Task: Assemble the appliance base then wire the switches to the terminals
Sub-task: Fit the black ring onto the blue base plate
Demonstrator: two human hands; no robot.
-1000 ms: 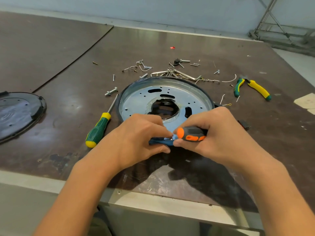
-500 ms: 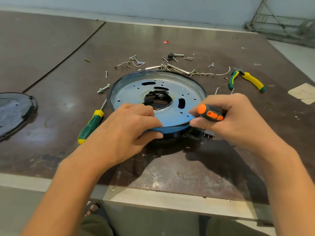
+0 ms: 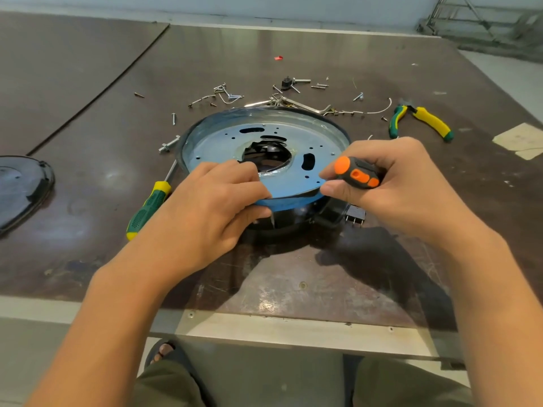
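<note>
A round blue-tinted metal plate [image 3: 229, 145] with a torn centre hole sits on a black appliance base [image 3: 291, 220] in the middle of the table. My left hand [image 3: 211, 207] pinches the plate's near rim, fingers on top and thumb underneath. My right hand [image 3: 402, 183] grips a short black and orange screwdriver [image 3: 357, 174] and its thumb and forefinger touch the rim on the right. A small black switch block [image 3: 355, 215] with metal pins pokes out by the base under my right hand.
A green and yellow screwdriver [image 3: 150, 205] lies left of the base. Yellow and green pliers [image 3: 420, 121] lie at the right. Several loose screws, a bolt [image 3: 169, 145] and bent wires [image 3: 302, 105] litter the table behind. A black cover [image 3: 20, 186] lies at the far left.
My right hand drew the orange screwdriver away from the near rim to the right side of the plate. My left hand stayed on the near rim.
</note>
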